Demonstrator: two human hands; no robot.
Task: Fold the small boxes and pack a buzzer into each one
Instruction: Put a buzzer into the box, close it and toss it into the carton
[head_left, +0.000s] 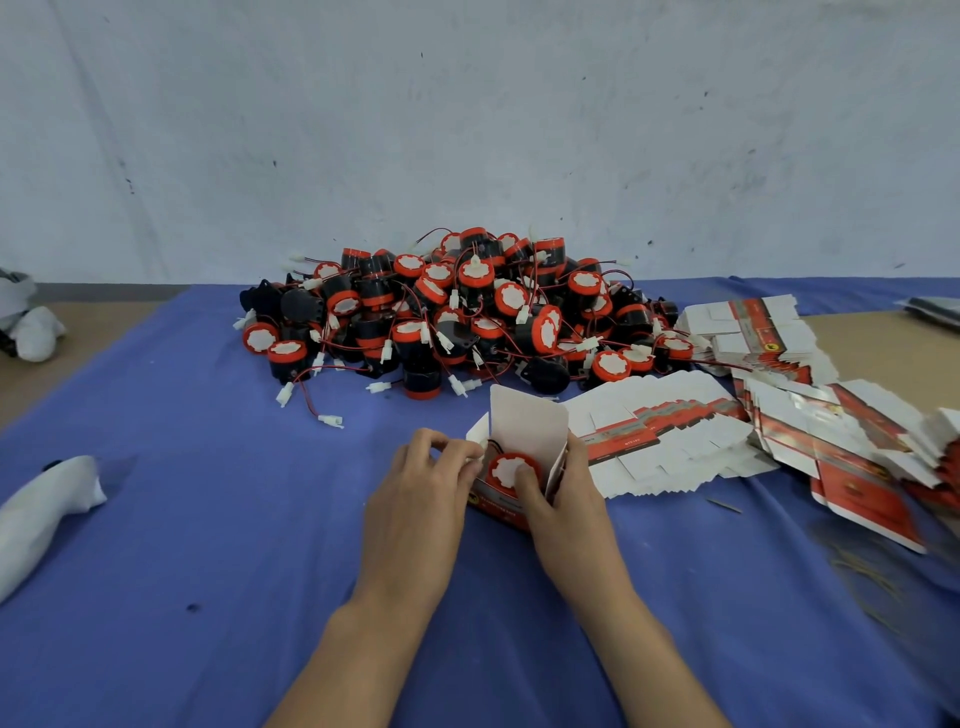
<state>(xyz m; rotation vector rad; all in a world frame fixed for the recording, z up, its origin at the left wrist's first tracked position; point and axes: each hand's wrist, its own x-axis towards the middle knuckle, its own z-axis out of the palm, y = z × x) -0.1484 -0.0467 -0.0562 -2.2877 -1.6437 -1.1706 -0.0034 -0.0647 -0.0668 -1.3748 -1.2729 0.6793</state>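
Curling round the box on blue cloth, left hand and right hand face a scuffed wall.

buzzer heap blocking ahead, flat cartons crowding right, cloth open left

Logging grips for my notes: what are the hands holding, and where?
Left hand pinches the small box by its left side flap; right hand grips its right wall, thumb pressing the buzzer inside.
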